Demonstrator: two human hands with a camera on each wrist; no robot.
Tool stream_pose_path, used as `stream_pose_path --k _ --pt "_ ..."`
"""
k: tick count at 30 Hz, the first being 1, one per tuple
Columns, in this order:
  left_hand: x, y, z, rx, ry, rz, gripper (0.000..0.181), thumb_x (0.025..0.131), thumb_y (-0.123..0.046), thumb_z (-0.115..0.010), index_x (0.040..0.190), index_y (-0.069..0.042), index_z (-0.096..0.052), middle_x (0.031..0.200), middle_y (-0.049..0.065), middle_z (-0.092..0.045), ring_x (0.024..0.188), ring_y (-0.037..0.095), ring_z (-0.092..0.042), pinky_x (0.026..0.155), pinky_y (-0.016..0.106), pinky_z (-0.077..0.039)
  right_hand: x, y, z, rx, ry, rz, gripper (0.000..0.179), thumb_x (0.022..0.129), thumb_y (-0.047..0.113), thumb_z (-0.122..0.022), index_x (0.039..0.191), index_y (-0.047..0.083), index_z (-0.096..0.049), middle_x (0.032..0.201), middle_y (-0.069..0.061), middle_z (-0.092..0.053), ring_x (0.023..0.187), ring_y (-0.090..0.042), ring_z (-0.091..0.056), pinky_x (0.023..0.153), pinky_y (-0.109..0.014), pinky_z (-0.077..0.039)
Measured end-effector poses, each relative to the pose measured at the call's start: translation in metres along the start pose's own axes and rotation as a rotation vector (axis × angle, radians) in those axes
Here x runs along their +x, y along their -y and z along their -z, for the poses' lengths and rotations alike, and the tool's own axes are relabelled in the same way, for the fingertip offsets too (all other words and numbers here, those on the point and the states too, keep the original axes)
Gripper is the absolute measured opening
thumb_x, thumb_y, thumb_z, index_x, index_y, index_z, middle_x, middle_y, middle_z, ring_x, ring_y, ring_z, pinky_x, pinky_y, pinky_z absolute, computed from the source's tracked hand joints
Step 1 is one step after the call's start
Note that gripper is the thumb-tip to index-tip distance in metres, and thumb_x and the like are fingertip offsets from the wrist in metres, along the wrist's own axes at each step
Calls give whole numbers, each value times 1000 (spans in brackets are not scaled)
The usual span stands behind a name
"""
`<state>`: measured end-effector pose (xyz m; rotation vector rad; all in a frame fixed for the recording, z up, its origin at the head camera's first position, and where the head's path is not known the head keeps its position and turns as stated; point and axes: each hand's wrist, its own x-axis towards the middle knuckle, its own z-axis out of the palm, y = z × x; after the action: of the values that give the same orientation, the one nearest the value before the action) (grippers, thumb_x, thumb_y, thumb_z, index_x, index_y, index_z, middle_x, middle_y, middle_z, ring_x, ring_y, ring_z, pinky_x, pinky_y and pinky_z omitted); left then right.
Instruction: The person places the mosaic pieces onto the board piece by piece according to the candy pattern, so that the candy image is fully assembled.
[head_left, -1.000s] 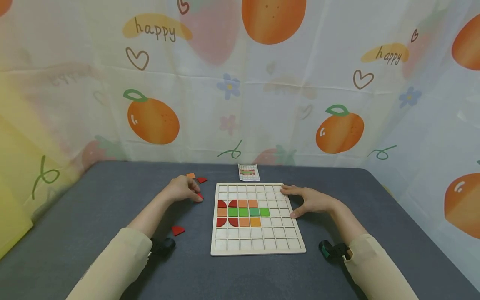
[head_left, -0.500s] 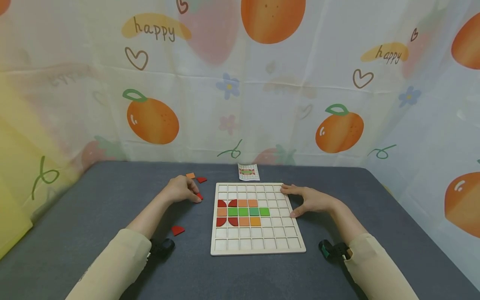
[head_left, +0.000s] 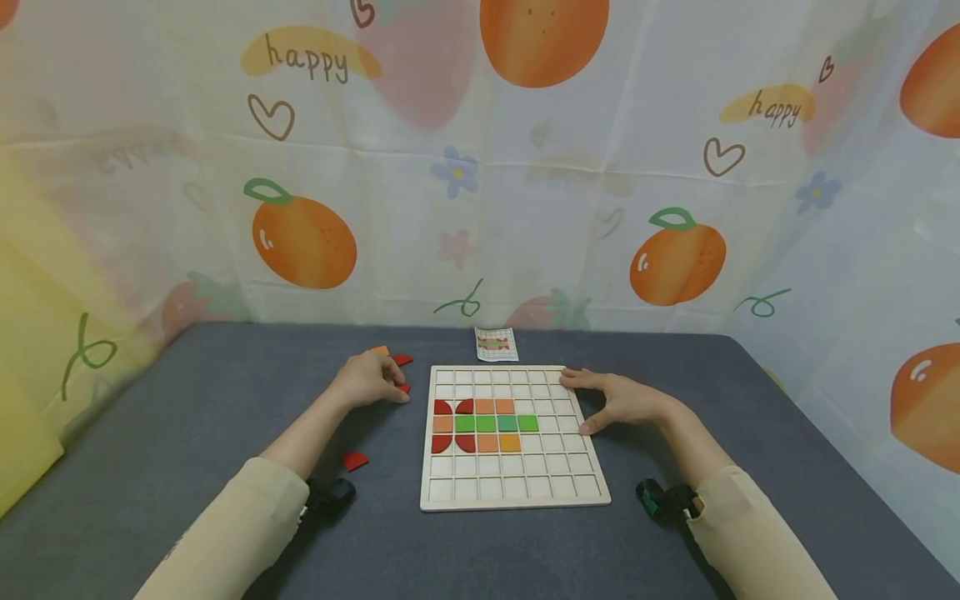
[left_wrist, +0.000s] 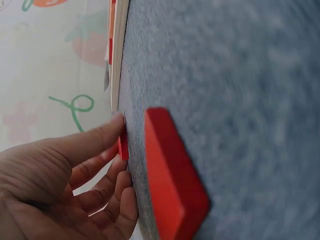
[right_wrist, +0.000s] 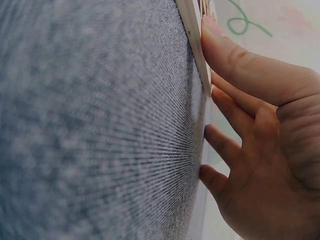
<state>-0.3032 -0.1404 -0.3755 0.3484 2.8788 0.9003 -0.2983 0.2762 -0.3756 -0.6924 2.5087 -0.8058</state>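
My left hand (head_left: pixel 367 380), left of the board, pinches a red quarter-circle tile (left_wrist: pixel 123 146) between thumb and fingers, low over the table. Most of that tile is hidden by the fingers in the head view. My right hand (head_left: pixel 626 400) rests with spread, fairly straight fingers along the right edge of the white grid board (head_left: pixel 517 492). Its thumb (right_wrist: pixel 240 62) touches the board's side in the right wrist view. Several tiles lie in the board's left and middle cells: red quarter circles (head_left: pixel 465 443), orange squares (head_left: pixel 487 443) and green squares (head_left: pixel 486 424).
A loose red quarter-circle tile (head_left: pixel 356 461) lies near my left wrist. Beyond the left hand are another red tile (head_left: pixel 402 360) and a partly hidden orange tile (head_left: pixel 381 351). A small printed pattern card (head_left: pixel 497 344) lies behind the board. A printed curtain (head_left: pixel 420 217) hangs behind the table.
My left hand has shifted slightly to the right with the red tile at its fingertips, and now covers more of the orange tile. The right hand and the board tiles stay as they were.
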Motion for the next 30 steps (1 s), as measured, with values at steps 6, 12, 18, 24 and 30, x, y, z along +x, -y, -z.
stream_pose_path --k 6,12,18,24,30 --pt "2 -1 -2 1 -13 -14 22 77 -15 -83 94 -7 -73 90 8 -68 86 21 -58 75 34 -46 1 0 0 -7 -1 5 95 78 29 -84 154 6 -32 166 -15 -18 154 -45 -4 118 -70 -8" --pt "3 -3 -4 -15 -24 -55 15 79 -12 -81 92 -9 -74 89 9 -71 86 21 -59 76 34 -46 1 0 0 -13 0 4 95 78 30 -83 154 6 -32 166 -15 -18 154 -45 -4 118 -70 -8" --pt "4 -9 -8 -23 -82 -84 14 80 -13 -81 91 -6 -74 79 8 -70 87 23 -58 85 44 -49 1 -1 -1 -13 1 4 95 78 30 -83 154 7 -33 166 -15 -19 154 -45 -3 117 -71 -8" --pt "5 -21 -16 -149 -133 -85 14 78 -10 -82 89 -4 -74 80 10 -71 69 15 -56 62 27 -46 1 -1 -1 -14 1 3 94 78 30 -83 154 7 -33 166 -14 -18 154 -45 -3 117 -71 -7" --pt "2 -40 -23 -241 -91 -84 13 80 -10 -80 91 -6 -75 88 11 -74 74 16 -60 65 25 -49 0 -1 -1 -12 -3 3 95 78 31 -84 154 7 -33 166 -14 -18 154 -45 -2 117 -72 -7"
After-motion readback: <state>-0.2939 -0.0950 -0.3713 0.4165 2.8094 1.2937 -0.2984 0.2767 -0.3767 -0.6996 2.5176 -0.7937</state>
